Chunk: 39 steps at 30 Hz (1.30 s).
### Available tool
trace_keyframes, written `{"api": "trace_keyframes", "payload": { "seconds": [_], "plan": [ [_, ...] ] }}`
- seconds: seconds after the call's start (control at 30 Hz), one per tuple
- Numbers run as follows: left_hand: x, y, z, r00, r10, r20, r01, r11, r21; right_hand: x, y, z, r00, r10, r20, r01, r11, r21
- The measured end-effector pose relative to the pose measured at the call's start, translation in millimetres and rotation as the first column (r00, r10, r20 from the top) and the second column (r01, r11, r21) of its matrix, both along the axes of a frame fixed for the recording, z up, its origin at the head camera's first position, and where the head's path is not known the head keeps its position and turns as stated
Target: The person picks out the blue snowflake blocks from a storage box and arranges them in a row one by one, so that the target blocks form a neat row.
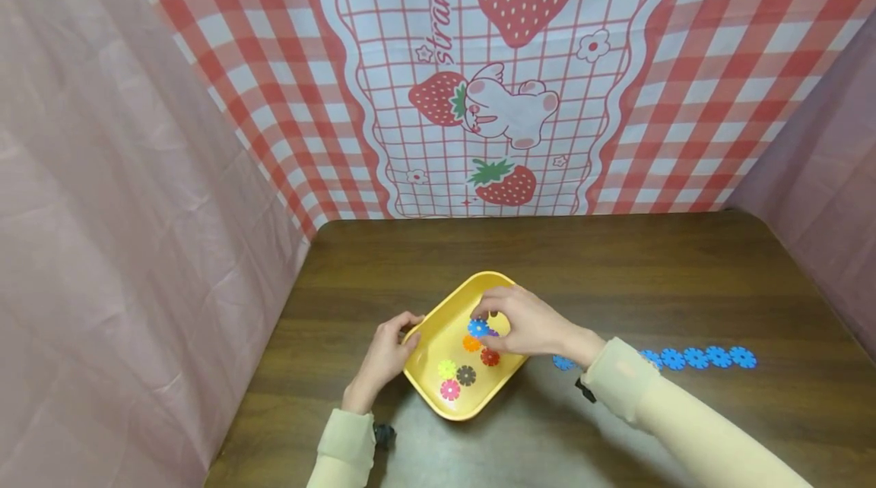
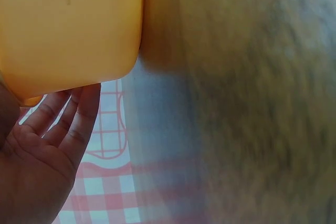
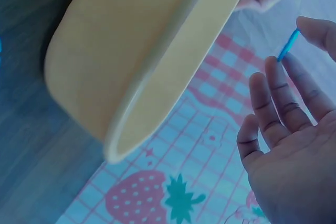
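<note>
My left hand point(image 1: 383, 355) grips the rim of a yellow plastic tray point(image 1: 436, 337), thumb over the edge; the left wrist view shows its fingers against the outer wall. Over the tray, my right hand point(image 1: 530, 324) pinches a blue snowflake disc point(image 3: 288, 44) between thumb and fingertips, seen edge-on in the right wrist view. Inside the tray lie loose notched discs: an orange disc point(image 1: 471, 344), a red disc point(image 1: 490, 357), a yellow-green disc point(image 1: 447, 369), a black disc point(image 1: 466, 375) and a pink disc point(image 1: 449, 390). Close under my right fingers, a purple disc point(image 1: 493, 334) is partly hidden.
Several blue discs point(image 1: 696, 358) lie in a row on the brown wooden table point(image 1: 582, 260), right of the tray; my right forearm covers part of the row. A strawberry-print cloth point(image 1: 479, 169) hangs behind the table, and a pink curtain point(image 1: 137, 207) at the left.
</note>
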State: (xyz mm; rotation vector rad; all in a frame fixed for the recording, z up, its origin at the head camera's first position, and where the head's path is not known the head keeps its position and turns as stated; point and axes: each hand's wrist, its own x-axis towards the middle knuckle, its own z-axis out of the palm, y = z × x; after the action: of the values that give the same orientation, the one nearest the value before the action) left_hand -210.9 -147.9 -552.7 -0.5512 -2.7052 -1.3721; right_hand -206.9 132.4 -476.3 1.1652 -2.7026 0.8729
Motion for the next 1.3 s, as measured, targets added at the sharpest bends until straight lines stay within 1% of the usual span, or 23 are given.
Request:
{"api": "trace_keyframes", "payload": {
  "seconds": [0.07, 0.17, 0.27, 0.5, 0.67, 0.93, 1.17, 1.3],
  "plan": [
    [0.3, 0.1, -0.2, 1.0, -0.003, -0.003, 0.003, 1.0, 0.004, 1.7, 6.8, 2.7, 0.999, -0.031, 0.019, 0.031, 1.0, -0.001],
    [0.5, 0.3, -0.6, 1.0, -0.006, -0.01, 0.006, 1.0, 0.005, 3.5, 16.1, 5.8, 0.998, -0.066, 0.025, 0.066, 0.998, -0.007],
    [0.4, 0.6, -0.7, 1.0, -0.007, -0.014, 0.007, 1.0, 0.001, 4.7, 24.7, 7.9, 0.995, -0.099, 0.014, 0.099, 0.995, -0.018],
    [-0.2, 1.3, -1.1, 1.0, -0.009, -0.008, 0.009, 1.0, -0.005, 6.1, 47.0, 6.2, 0.988, -0.154, -0.01, 0.153, 0.987, -0.056],
    [-0.7, 2.0, -0.7, 1.0, -0.015, 0.005, 0.015, 1.0, -0.004, 8.2, 66.8, 3.9, 0.985, -0.167, -0.04, 0.163, 0.983, -0.089],
    [-1.2, 1.8, -0.8, 1.0, -0.011, 0.007, 0.011, 1.0, 0.006, 12.7, 102.9, -3.0, 0.975, -0.189, -0.114, 0.167, 0.97, -0.176],
    [-1.1, 0.9, -0.6, 1.0, -0.011, 0.007, 0.011, 1.0, 0.013, 19.7, 139.1, -11.0, 0.96, -0.255, -0.115, 0.231, 0.955, -0.185],
    [-0.4, 0.4, -0.5, 1.0, -0.006, 0.008, 0.006, 1.0, 0.01, 25.3, 161.5, -13.9, 0.944, -0.306, -0.124, 0.281, 0.942, -0.181]
  ]
}}
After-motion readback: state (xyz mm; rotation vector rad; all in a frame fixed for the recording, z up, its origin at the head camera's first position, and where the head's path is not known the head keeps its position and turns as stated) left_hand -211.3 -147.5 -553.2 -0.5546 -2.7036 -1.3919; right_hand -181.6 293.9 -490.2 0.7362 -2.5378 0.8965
